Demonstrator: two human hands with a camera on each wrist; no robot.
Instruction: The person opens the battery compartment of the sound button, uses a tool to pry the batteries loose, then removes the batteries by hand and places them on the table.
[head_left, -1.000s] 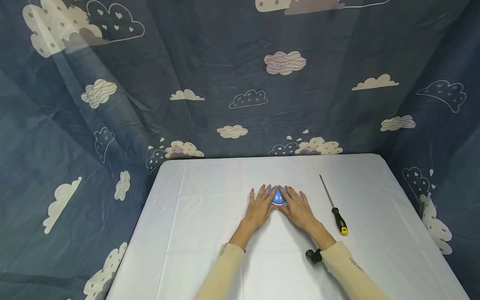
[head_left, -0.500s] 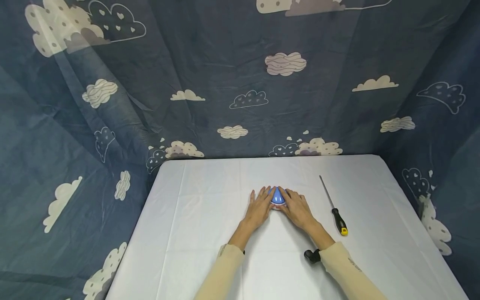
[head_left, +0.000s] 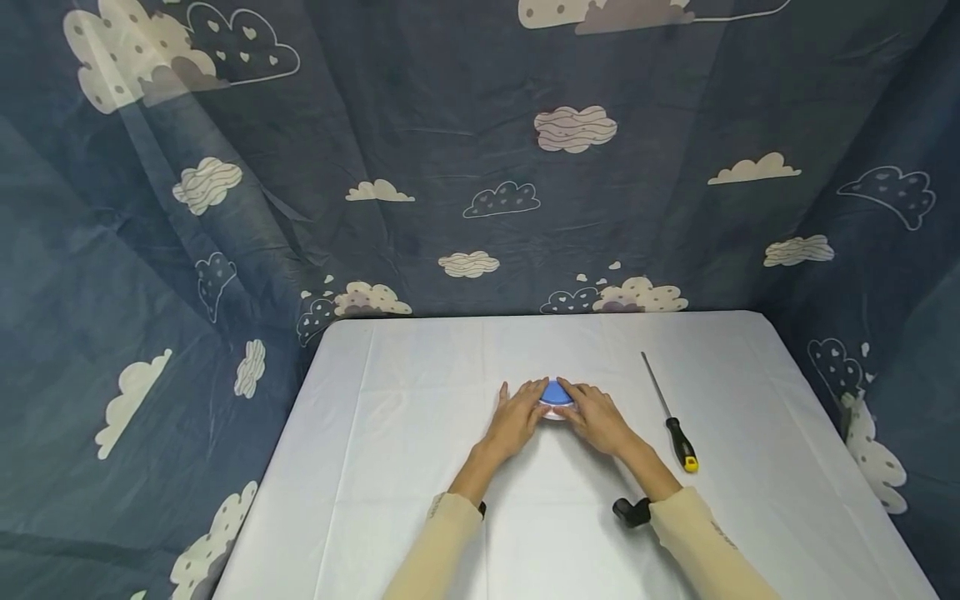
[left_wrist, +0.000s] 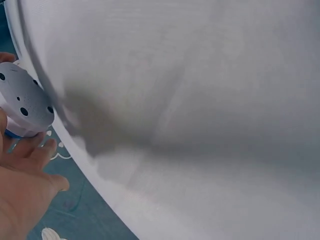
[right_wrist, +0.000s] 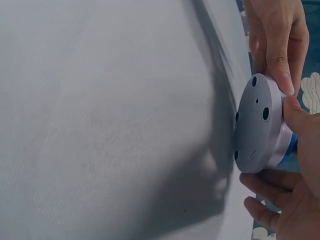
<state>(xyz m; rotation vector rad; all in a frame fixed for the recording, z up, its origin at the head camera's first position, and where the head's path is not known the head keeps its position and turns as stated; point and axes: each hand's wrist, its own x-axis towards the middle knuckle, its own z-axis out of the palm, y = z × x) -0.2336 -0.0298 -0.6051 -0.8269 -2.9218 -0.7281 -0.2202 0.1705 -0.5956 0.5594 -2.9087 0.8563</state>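
A round device with a blue top and a white base (head_left: pixel 556 398) is held between both hands at the middle of the table. Its kind is unclear. The left hand (head_left: pixel 513 421) grips its left side and the right hand (head_left: pixel 601 419) its right side, thumbs at the near rim. In the right wrist view the device's pale underside (right_wrist: pixel 257 130) shows several dark holes; it faces the camera, so the device is tilted up from the tabletop. The left wrist view catches the same underside (left_wrist: pixel 25 97) at its left edge. The far fingertips are partly hidden.
A screwdriver (head_left: pixel 670 417) with a black and yellow handle lies to the right of the right hand. A black piece (head_left: pixel 632 512) sticks out at the right wrist. White cloth covers the table (head_left: pixel 420 467); a dark blue cloud-print curtain (head_left: pixel 420 125) stands around it.
The device has tipped: less of its blue top and more of its white base show in the head view. Both hands keep hold of it and have shifted only slightly. The screwdriver stays put.
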